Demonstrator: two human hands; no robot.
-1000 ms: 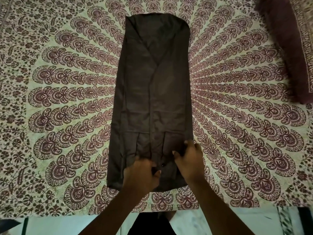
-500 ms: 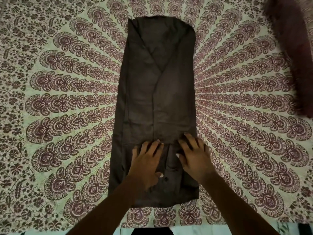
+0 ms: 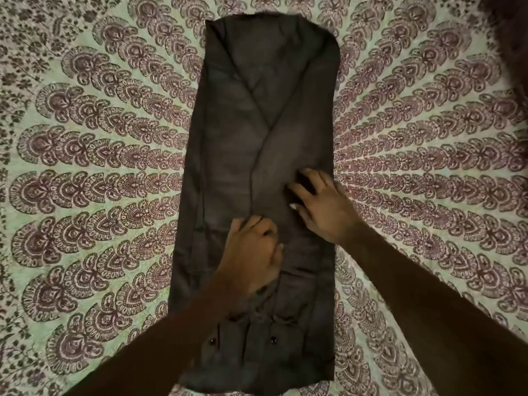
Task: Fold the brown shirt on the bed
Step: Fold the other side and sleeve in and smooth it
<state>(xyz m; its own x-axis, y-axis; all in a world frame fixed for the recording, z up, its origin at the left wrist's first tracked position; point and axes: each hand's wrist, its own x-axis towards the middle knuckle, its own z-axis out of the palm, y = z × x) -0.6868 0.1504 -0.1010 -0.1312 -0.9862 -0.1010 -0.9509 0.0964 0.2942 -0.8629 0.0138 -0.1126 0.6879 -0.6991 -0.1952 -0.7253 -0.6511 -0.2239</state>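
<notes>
The brown shirt [image 3: 257, 124] lies flat on the bed as a long narrow strip, its sides and sleeves folded inward, with the cuffs and two buttons at the near end. My left hand [image 3: 251, 252] rests palm down on the shirt's lower middle, its fingers slightly bent. My right hand [image 3: 320, 204] lies flat on the cloth a little farther up and to the right, with the fingers spread and pressing the fabric.
The bed is covered by a pale sheet [image 3: 100, 181] with a maroon peacock-feather print. A dark maroon cushion [image 3: 511, 30] sits at the far right corner. Bare sheet lies on both sides of the shirt.
Both hands slid up the shirt from the cuffs at the near end toward its middle, flattening the cloth. The right hand went farther up than the left.
</notes>
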